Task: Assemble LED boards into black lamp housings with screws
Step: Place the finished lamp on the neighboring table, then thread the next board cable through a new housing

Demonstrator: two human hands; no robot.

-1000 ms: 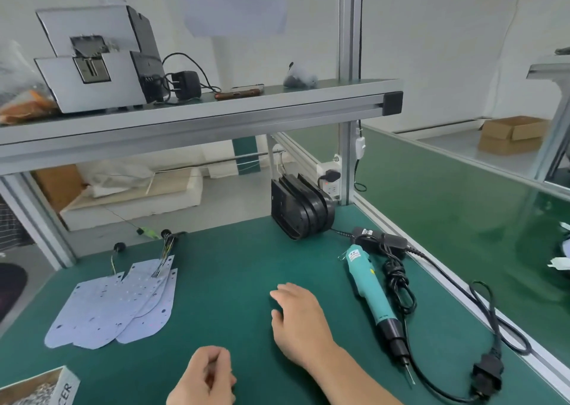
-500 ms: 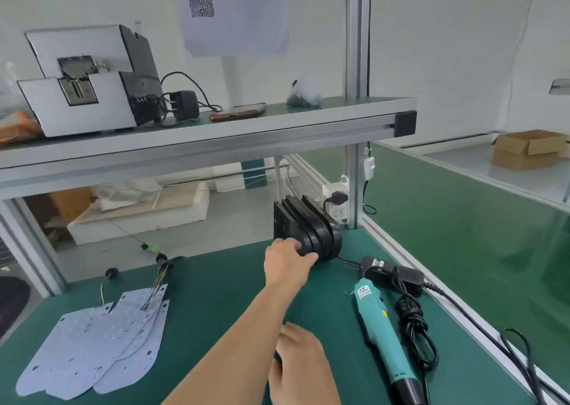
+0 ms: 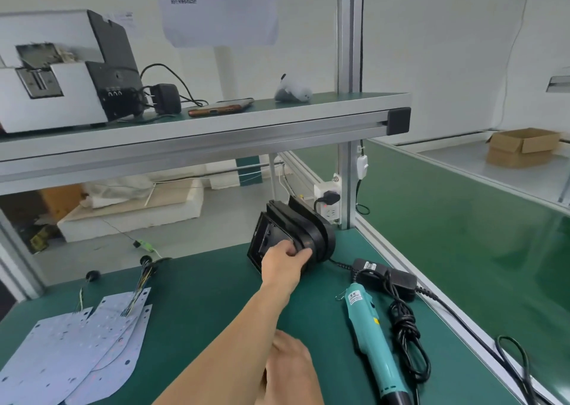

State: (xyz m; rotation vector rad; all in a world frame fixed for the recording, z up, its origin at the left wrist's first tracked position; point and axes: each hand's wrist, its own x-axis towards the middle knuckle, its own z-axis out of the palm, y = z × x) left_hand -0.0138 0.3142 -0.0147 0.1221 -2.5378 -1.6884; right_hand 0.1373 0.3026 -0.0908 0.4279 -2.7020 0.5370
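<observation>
Two bare hands are at work over a green bench mat. The left hand reaches forward to about 1 o'clock from the mat's middle, with its fingers curled over the front of a stack of black lamp housings. The housings stand on edge, nested together, at the far side of the mat; their exact count is hard to make out. The left forearm runs diagonally from the bottom edge, where it is cut off.

The right hand lies low at 6 o'clock. The left forearm covers its fingers, so I cannot tell whether it is relaxed or closed.

At 8 o'clock, a loose pile of pale LED boards lies flat, overlapping, with thin coloured wires leading away from their far ends. The pile runs off the lower left edge.

At 4 o'clock lies a teal electric screwdriver, its tip cut off by the bottom edge. Just beside it to the right is a bundled black cable, and beyond that a black power adapter.

Overhead at 11 o'clock, an aluminium-framed shelf carries a grey-and-black machine, a black plug and a phone. A cardboard box sits far off at 2 o'clock.
</observation>
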